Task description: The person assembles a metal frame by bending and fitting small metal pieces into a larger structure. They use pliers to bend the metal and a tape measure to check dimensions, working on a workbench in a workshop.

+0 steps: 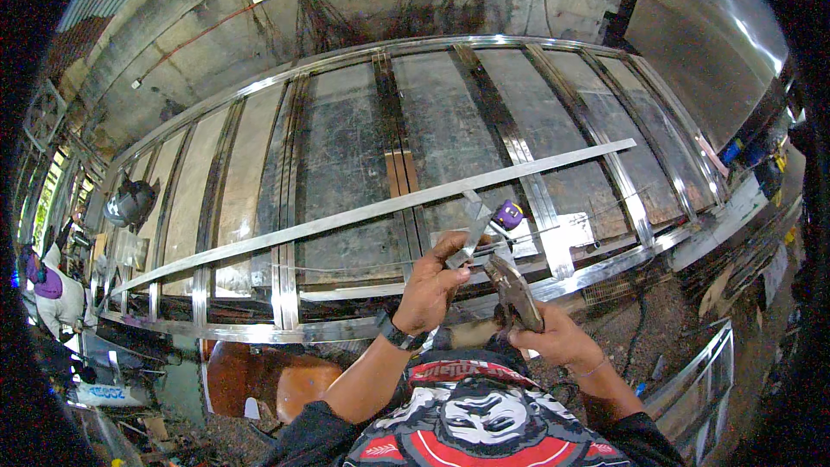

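My left hand (pixel 428 287) grips a short, shiny bent metal strip (pixel 474 229) that points up from the fingers. In my right hand (pixel 560 337) is a worn, grey-brown pair of pliers (pixel 512 287). Its head is close to the strip, but I cannot tell whether they touch. Both hands are above the near side of a large shiny metal frame (pixel 238 333) with several crossbars. A long flat metal bar (pixel 363 212) lies slanting across the crossbars beyond my hands. Just past the strip sits a purple tape measure (pixel 508 214).
A dark welding helmet (pixel 131 201) rests on the frame's left end. At far left is another person in a purple cap (pixel 43 281). A stained concrete wall (pixel 346 0) stands behind the frame. Cables and scrap lie on the ground at right, beside a smaller metal frame (pixel 692 389).
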Available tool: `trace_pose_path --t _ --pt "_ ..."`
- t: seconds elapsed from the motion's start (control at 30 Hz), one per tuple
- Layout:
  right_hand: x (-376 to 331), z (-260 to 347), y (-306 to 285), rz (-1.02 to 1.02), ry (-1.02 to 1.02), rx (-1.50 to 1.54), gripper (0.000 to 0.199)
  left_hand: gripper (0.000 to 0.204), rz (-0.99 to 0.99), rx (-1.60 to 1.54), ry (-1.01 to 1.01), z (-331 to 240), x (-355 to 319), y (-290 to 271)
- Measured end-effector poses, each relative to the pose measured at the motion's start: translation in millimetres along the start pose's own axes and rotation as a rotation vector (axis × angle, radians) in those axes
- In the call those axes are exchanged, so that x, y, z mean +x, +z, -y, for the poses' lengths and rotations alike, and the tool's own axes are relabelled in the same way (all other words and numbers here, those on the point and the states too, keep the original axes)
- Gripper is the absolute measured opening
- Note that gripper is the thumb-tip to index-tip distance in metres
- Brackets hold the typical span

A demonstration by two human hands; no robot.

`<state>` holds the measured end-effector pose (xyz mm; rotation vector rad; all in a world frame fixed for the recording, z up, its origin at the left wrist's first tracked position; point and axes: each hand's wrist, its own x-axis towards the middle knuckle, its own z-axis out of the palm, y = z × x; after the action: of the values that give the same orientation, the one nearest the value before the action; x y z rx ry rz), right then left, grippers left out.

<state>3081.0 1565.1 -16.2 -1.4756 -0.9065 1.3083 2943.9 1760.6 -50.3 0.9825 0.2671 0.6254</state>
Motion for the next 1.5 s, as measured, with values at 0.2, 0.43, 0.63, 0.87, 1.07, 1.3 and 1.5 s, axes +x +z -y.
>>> trace_pose_path --t 0.2,0.43,0.63,0.87,1.07,1.3,1.5 --pt "-10.4 19.0 -1.5 0.062 0.004 -0.129 0.04 0.05 0.065 0.153 0.005 1.4 -6.4 8.5" --pt "-4.9 9.1 -15.6 0.042 -0.132 -0.264 0.05 0.052 0.156 0.067 -0.047 -1.8 -11.6 16.0" --pt "-11.1 18.7 -22.5 0.094 -0.038 -0.299 0.052 0.052 0.213 0.087 0.0 0.2 -10.4 18.8" --pt "-9.9 26.5 -20.3 0.074 -0.141 -0.444 0.058 0.055 0.22 0.08 -0.016 0.2 -12.5 18.5" --pt "-8.6 31.0 -20.7 0.066 -0.181 -0.475 0.054 0.056 0.306 0.106 -0.006 14.7 -13.3 15.8" --pt "-12.2 25.1 -25.3 0.096 -0.113 -0.485 0.044 0.058 0.355 0.128 0.029 16.9 -18.1 17.3" --pt "-22.8 17.7 -28.2 0.09 -0.088 -0.439 0.032 0.047 0.479 0.411 0.073 16.7 -23.7 -4.8"
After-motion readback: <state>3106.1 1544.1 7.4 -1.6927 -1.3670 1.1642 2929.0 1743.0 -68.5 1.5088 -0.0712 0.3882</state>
